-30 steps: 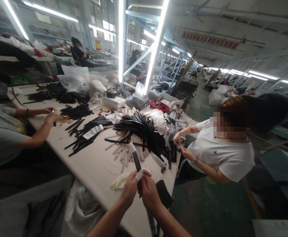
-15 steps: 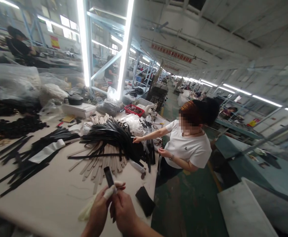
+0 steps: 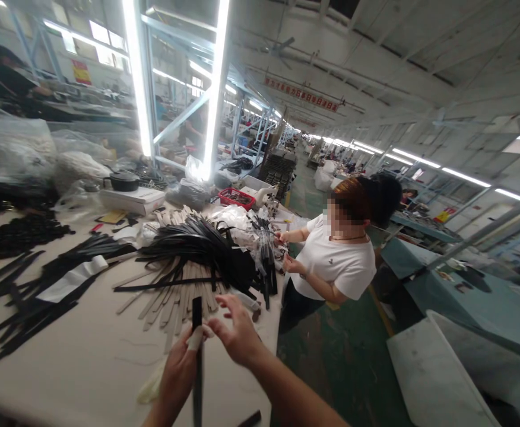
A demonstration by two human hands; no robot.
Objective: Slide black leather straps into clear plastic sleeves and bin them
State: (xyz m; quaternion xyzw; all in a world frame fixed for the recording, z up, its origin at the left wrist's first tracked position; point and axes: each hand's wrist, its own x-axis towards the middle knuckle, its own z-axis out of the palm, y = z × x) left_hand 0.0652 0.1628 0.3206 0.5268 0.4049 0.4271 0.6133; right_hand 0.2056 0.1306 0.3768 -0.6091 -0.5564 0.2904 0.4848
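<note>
Head view. Left hand (image 3: 180, 370) is clamped around a black strap (image 3: 196, 350) held upright over the near edge of the work table (image 3: 86, 367); a pale wrap covers one fingertip at the grip. Right hand (image 3: 237, 332) hovers just beside the strap's upper part, fingers spread, holding nothing. The strap's lower end runs down out of frame.

Progress, as a judgement: one strap is in hand while a large fan of black straps (image 3: 202, 249) lying over pale strips (image 3: 175, 299) sits just beyond, so most of the stock looks unhandled. More dark strips (image 3: 32, 296) lie spread to the left, with a white piece among them. What is finished I cannot tell; no sorted stack is plainly visible.

Edges and room: bare tabletop lies between the hands and the fan, and more to the left of the hands. The table's right edge falls off close beside the right hand, onto green floor (image 3: 331, 367). A co-worker in a white shirt (image 3: 335, 264) stands at that edge further along, both hands in the pile, well apart from the wearer's hands. A pale glove-like rag (image 3: 151, 385) lies near the left wrist.
</note>
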